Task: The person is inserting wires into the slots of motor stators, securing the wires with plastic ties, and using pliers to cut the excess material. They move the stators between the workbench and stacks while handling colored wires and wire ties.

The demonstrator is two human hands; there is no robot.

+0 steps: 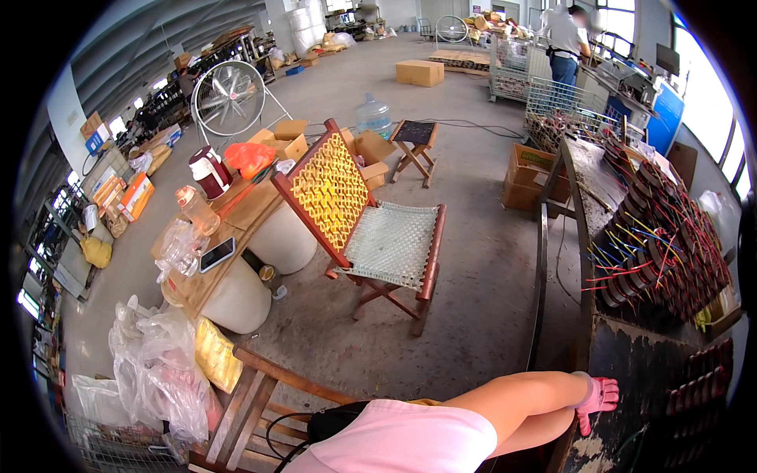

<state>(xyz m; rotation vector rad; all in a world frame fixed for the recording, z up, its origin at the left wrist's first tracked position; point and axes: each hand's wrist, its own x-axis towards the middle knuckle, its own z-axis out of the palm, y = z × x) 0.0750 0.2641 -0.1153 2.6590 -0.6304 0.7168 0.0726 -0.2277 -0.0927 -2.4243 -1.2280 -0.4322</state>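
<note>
My left hand (597, 400), in a pink glove with a grey cuff, rests at the near edge of a dark, paint-worn workbench (631, 355). Its fingers point right and are stretched out, with the thumb apart, and nothing shows in it. My bare forearm reaches there from a pink sleeve at the bottom. Another stretch of bare arm shows just below it, but no right hand can be seen. Beyond the hand on the bench stand stacked dark, ring-shaped coils (662, 236) with red, blue and yellow wire ends. More dark reddish coils (702, 378) lie to the right, in shadow.
A folding chair (394, 240) with woven seat stands mid-floor. Left of it, a plank table (229, 256) holds a phone (218, 255), bottle and jug. Plastic bags (162, 363) and a wooden slatted chair (252, 394) are near. A person (564, 47) works far right by wire cages.
</note>
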